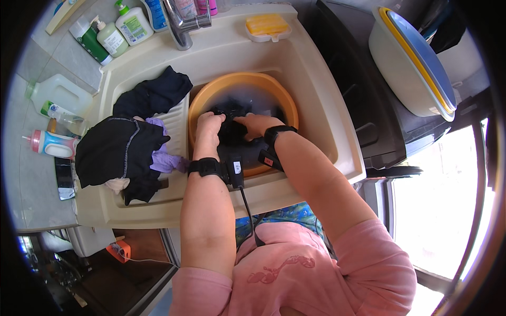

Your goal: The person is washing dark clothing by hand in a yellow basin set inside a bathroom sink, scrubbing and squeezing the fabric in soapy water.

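An orange plastic basin (243,79) stands in the beige laundry sink (328,106), holding murky water and a dark wet cloth (231,128). My left hand (211,124) grips the cloth's left side, its fingers curled. My right hand (257,124) is on the cloth's right side, fingers bent down around it and partly hidden by cloth and water. On the ribbed washboard to the left lies a black garment (152,93). Nearer me, another black garment (108,152) with a pale seam lies beside purple fabric (164,158). Both wrists wear black straps with small devices.
A chrome faucet (182,27) rises at the sink's back, beside pump bottles (134,25). Yellow soap (267,24) sits in a dish on the back rim. Stacked basins (411,67) stand at right. A phone (64,177) and bottles (59,94) lie on the left counter.
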Demonstrator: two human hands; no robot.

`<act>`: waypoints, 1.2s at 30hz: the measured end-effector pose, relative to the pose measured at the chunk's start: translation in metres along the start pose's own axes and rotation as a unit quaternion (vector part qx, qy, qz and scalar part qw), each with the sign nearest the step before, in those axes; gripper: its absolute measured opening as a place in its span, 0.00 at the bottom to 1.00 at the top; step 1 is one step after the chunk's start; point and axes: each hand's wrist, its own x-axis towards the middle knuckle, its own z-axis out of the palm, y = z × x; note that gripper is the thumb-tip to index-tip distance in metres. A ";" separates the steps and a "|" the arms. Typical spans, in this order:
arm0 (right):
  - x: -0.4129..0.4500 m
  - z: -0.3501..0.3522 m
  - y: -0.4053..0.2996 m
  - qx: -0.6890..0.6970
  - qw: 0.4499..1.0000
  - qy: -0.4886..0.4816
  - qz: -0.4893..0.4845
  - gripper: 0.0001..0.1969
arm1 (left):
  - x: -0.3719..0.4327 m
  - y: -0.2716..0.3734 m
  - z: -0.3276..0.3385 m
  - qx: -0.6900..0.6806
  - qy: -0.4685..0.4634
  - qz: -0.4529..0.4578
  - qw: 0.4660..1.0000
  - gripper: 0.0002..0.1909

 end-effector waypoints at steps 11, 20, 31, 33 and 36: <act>0.010 0.002 0.011 0.015 0.992 0.076 0.100 0.21 | -0.002 0.001 0.001 -0.028 -0.078 -0.144 0.986 0.32; 0.014 -0.019 -0.005 0.556 0.789 0.246 -0.090 0.06 | 0.004 -0.001 0.005 -0.077 -0.090 -0.154 0.981 0.34; -0.026 -0.042 -0.060 0.491 0.775 0.310 -0.247 0.11 | -0.002 0.009 0.016 -0.420 -0.252 -0.051 0.870 0.22; -0.027 -0.039 -0.061 0.316 0.829 0.402 -0.227 0.11 | -0.012 0.015 0.018 -0.407 -0.251 0.039 0.878 0.18; -0.019 -0.036 -0.061 0.234 0.817 0.469 -0.240 0.11 | -0.013 0.016 0.019 -0.424 -0.247 0.021 0.871 0.17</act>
